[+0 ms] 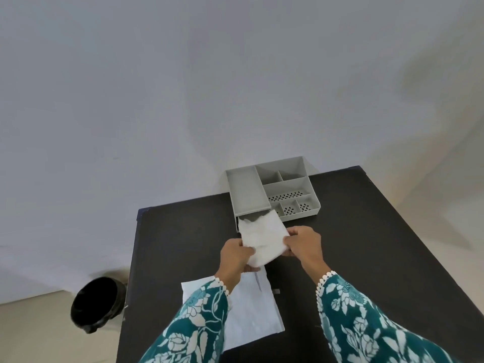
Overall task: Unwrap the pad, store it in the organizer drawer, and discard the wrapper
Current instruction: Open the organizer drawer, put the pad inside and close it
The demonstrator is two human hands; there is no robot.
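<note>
A white folded pad [263,236] is held above the black table, just in front of the grey organizer [248,195]. My left hand [235,258] grips its near left corner and my right hand [305,243] pinches its right edge. The pad's far end reaches the open drawer [239,221] at the organizer's lower left front; most of the drawer is hidden behind the pad. The pale flattened wrapper [255,310] lies on the table below my hands, partly under my left sleeve.
The black table [366,244] stands against a white wall, with the organizer at its back edge. A black-lined waste bin [95,302] sits on the floor left of the table. A small dark scrap [276,291] lies right of the wrapper.
</note>
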